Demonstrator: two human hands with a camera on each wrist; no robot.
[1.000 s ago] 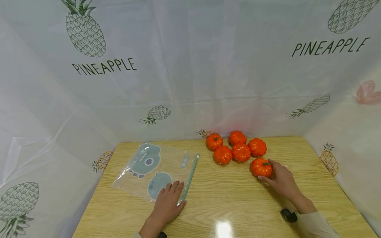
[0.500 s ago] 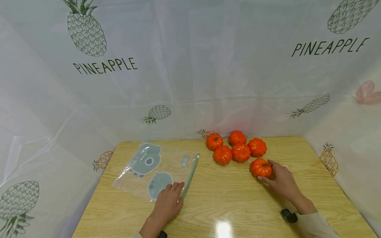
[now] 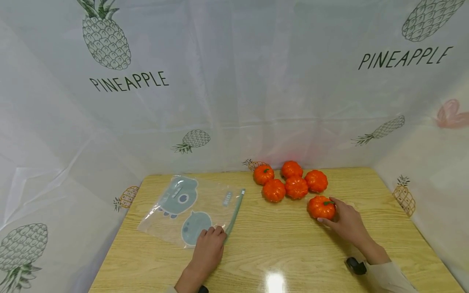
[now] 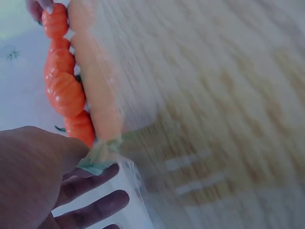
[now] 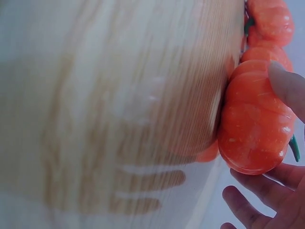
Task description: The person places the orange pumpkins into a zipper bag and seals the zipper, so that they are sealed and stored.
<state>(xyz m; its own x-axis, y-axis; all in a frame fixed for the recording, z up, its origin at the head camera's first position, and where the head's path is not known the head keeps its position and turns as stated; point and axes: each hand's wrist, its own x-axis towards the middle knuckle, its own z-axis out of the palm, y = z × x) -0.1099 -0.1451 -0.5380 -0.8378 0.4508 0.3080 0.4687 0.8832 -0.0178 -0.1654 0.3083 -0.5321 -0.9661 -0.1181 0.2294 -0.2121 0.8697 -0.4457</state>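
A clear zip bag [image 3: 218, 195] with blue cartoon prints lies flat at the left of the wooden table, its green zip strip [image 3: 236, 211] on the right edge. At the strip's near end, my left hand [image 3: 209, 250] pinches the bag's corner; the left wrist view has the green edge [image 4: 97, 160] between thumb and index finger, other fingers extended. My right hand [image 3: 349, 226] holds a small orange pumpkin [image 3: 319, 208] with a green stem, thumb on the near side and fingers around the far side. In the right wrist view this pumpkin [image 5: 255, 124] sits on the tabletop.
Behind the held pumpkin, several more orange pumpkins [image 3: 274, 190] stand clustered at the table's back edge. A pineapple-print curtain [image 3: 234, 101] encloses the back and sides. Bare wood [image 3: 267, 236] lies between the hands.
My left hand has drawn its fingers in from lying spread on the bag to pinching its near corner. The right hand and its pumpkin have not visibly moved.
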